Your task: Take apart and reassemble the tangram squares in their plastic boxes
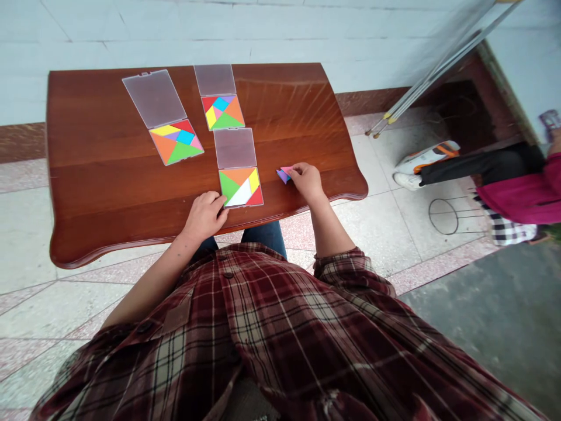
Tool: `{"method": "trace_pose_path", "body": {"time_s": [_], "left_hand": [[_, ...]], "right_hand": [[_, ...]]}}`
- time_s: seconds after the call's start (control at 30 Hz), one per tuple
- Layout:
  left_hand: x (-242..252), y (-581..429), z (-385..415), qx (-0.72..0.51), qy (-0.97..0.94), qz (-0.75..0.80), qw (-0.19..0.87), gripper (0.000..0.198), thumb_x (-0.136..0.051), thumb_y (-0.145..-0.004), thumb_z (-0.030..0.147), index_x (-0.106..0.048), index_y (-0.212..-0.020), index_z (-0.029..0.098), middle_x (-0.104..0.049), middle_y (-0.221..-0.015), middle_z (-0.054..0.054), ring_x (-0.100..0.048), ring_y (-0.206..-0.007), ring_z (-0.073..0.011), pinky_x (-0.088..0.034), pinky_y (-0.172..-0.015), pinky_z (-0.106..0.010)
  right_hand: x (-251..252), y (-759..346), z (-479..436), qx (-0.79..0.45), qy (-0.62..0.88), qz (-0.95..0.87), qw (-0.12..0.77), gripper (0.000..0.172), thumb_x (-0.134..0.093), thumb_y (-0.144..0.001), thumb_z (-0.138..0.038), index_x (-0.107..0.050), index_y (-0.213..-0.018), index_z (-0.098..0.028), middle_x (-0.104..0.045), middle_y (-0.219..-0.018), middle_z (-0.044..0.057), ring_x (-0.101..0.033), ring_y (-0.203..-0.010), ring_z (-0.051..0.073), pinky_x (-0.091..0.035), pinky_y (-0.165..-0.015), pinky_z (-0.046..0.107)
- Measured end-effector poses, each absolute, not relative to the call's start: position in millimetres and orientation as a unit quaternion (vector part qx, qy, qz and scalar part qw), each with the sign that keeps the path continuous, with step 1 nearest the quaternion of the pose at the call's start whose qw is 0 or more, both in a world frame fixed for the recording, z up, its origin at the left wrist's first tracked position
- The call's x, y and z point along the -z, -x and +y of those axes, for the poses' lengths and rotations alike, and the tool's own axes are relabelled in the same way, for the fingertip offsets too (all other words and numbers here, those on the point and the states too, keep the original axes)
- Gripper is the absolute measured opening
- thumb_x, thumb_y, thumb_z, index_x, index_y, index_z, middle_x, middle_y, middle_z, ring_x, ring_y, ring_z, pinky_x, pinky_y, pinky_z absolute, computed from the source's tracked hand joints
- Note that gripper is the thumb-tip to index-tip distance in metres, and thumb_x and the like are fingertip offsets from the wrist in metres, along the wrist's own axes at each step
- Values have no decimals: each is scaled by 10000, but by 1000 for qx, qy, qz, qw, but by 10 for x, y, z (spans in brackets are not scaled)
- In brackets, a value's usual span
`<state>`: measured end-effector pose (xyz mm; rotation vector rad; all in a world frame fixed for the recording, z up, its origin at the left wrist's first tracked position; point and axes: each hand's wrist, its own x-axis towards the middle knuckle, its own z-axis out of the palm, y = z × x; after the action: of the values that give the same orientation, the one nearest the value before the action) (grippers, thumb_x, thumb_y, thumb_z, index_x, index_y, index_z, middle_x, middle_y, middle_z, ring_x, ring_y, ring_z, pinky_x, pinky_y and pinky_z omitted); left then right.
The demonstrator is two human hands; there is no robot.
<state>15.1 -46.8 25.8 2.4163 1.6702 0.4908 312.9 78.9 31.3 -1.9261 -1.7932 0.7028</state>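
Note:
Three open tangram cases lie on a brown wooden table [109, 175]. The nearest tangram tray [241, 187] holds orange, green, yellow and red pieces, with a white bare patch where pieces are out. My left hand [205, 215] rests with curled fingers at that tray's near-left corner, touching its edge. My right hand [307, 180] is to the tray's right, fingers pinched on small pink and purple tangram pieces [284, 173] lying on the table. Two full trays, the left tangram tray [176, 141] and the middle tangram tray [223, 112], sit farther back with clear lids open.
The table's wavy front edge is close to my body. On the right, another person's legs in dark trousers and a white shoe [425, 161] stretch over the tiled floor, beside a wire ring stand [451, 215] and leaning metal poles [421, 93].

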Motion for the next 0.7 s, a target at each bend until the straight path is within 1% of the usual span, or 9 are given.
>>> {"method": "trace_pose_path", "body": {"time_s": [0.17, 0.23, 0.37, 0.43, 0.6, 0.7], "left_hand": [[-261, -150, -470, -161, -808, 561, 85, 291, -462, -900, 307, -638, -1093, 176, -597, -1023, -114, -556, -940, -253, -467, -865, -421], [-267, -152, -470, -159, -807, 562, 91, 296, -460, -899, 306, -641, -1087, 168, -597, -1023, -120, -556, -941, -258, -465, -866, -423], [-274, -155, -469, -164, -805, 561, 96, 313, -453, -903, 318, -638, -1101, 162, -592, -1039, -130, -550, -952, -268, -461, -872, -429], [-272, -155, -470, -165, -805, 561, 97, 319, -446, -908, 323, -639, -1103, 160, -590, -1040, -131, -549, -955, -267, -459, -877, -426], [-255, -152, -474, -162, -808, 559, 94, 307, -446, -908, 319, -642, -1090, 167, -587, -1025, -119, -550, -956, -257, -458, -876, -409], [-242, -153, -471, -166, -810, 555, 86, 302, -456, -904, 316, -642, -1086, 162, -590, -1022, -118, -553, -951, -255, -463, -869, -405]], "right_hand": [[-424, -3057, 698, -158, 712, -663, 170, 266, -503, -865, -244, -661, -1050, -135, -690, -1050, 141, -614, -946, 225, -446, -837, 348], [-492, -2977, 638, -135, 698, -685, 158, 272, -469, -893, -240, -644, -1073, -138, -677, -1071, 146, -601, -982, 232, -440, -854, 355], [-580, -2658, 497, -165, 633, -746, 124, 256, -472, -914, -279, -614, -1087, -154, -674, -1038, 115, -592, -976, 221, -436, -846, 335], [-594, -2459, 435, -184, 622, -755, 91, 284, -500, -908, -317, -588, -1125, -157, -666, -1044, 111, -593, -966, 224, -441, -819, 331], [-600, -2110, 362, -167, 642, -748, 13, 447, -575, -868, -360, -506, -1238, -119, -596, -1190, 173, -603, -1016, 258, -457, -812, 344], [-621, -2026, 361, -153, 651, -743, -12, 445, -540, -890, -332, -484, -1260, -91, -581, -1214, 201, -621, -1018, 265, -471, -812, 346]]}}
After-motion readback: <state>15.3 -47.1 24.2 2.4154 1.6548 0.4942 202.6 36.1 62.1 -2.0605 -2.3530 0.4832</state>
